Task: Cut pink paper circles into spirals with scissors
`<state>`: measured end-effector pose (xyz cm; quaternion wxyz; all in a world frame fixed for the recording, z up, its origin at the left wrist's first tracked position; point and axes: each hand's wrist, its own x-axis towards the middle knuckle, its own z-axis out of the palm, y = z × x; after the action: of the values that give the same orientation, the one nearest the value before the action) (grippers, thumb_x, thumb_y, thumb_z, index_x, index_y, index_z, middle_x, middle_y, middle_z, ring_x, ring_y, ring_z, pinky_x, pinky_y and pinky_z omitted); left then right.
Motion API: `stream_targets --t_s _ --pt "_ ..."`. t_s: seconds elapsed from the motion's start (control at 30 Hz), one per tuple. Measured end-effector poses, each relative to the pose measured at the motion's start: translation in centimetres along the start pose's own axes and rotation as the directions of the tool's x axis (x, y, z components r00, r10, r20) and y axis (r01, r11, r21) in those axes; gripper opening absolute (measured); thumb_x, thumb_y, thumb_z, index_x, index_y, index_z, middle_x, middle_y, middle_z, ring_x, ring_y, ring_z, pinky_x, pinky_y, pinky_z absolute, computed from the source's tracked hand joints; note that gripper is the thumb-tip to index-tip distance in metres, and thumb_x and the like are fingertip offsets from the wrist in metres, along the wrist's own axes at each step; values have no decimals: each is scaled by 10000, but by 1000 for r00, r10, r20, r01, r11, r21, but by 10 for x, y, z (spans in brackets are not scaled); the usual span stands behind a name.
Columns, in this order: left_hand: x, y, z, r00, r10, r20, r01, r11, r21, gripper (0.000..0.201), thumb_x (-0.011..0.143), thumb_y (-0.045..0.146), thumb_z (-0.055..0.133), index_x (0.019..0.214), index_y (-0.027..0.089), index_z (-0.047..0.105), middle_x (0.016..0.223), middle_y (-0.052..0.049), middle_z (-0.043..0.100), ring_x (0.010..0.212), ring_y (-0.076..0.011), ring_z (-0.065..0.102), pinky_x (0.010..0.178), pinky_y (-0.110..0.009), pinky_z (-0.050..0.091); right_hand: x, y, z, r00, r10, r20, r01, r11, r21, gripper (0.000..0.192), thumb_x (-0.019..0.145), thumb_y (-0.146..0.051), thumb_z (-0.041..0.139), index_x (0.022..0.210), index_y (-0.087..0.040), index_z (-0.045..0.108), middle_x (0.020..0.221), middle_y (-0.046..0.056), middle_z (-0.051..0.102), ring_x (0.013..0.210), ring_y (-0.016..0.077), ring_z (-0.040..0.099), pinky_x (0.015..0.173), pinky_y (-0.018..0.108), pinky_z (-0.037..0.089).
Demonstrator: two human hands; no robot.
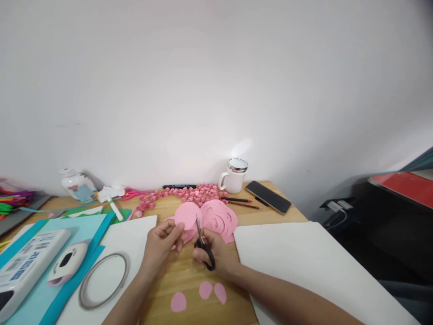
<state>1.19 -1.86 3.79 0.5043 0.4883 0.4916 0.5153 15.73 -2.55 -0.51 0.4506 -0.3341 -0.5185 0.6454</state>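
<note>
Left hand (162, 243): pinches a pink paper circle (187, 215)
Right hand (218, 253): holds black-handled scissors (202, 243) beside the circle
White mug (234, 178): behind right hand

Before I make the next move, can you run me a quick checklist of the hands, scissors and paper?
1. Pink paper circle held: ok, pinched in the left hand.
2. Scissors in hand: ok, in the right hand, blades pointing up and away from the person.
3. Visible left fingers apart from the blades: ok, a gap shows between them.
4. Blades touching the circle: cannot tell; they overlap its right edge in this view.
5. Three loose pink pieces apart from the scissors: ok, they lie nearer the person.
6. White mug upright: ok, beyond both hands.
</note>
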Motion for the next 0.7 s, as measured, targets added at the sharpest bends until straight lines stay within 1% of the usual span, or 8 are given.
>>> stream_targets --t_s 0.1,0.2,0.27,0.37,0.43,0.57,0.7 --pt "-2 3 3 999 -20 40 21 1000 -22 239 684 355 669 620 147 570 442 41 543 335 -53 408 359 -168 284 0 0 0 999 -27 21 27 1000 12 267 642 -307 688 734 -183 470 481 -70 537 352 67 431 347 175 314" --pt "-3 3 6 992 -54 115 55 998 -2 267 677 370 672 584 145 564 388 43 524 311 -57 403 349 -170 290 -1 0 0 998 -42 47 41 999 34 290 639 -329 703 767 -185 486 510 -70 526 367 71 437 355 182 328" --pt "-3 2 6 988 -65 141 64 998 9 306 689 403 651 551 145 562 354 37 512 295 -64 397 342 -176 290 -1 0 -1 997 -35 63 33 999 32 321 626 -344 723 784 -189 490 518 -74 513 378 74 443 361 185 333" --pt "-2 0 6 994 -45 103 42 999 32 328 698 404 644 513 147 556 321 38 493 292 -67 393 348 -178 296 -1 2 -2 996 -10 93 9 1000 19 363 606 -364 748 793 -191 488 541 -72 515 383 74 446 364 184 326" --pt "-3 1 6 996 -33 78 28 998 57 325 695 386 653 500 147 551 323 42 491 300 -63 391 355 -174 293 0 4 -2 993 -18 114 15 1000 25 370 608 -372 752 799 -189 493 574 -65 517 408 75 454 385 188 339" --pt "-6 3 7 994 -39 103 26 992 123 328 698 374 655 488 145 550 348 42 499 317 -59 391 358 -169 295 3 5 -2 989 -104 108 95 992 80 401 587 -377 776 800 -187 494 638 -43 520 528 98 481 503 216 389" --pt "-6 3 7 990 -41 132 20 988 156 309 698 379 651 511 147 566 366 38 510 322 -64 393 347 -172 297 5 5 -2 992 -107 64 103 992 72 444 550 -395 798 784 -186 485 648 -39 504 571 109 463 513 212 360"
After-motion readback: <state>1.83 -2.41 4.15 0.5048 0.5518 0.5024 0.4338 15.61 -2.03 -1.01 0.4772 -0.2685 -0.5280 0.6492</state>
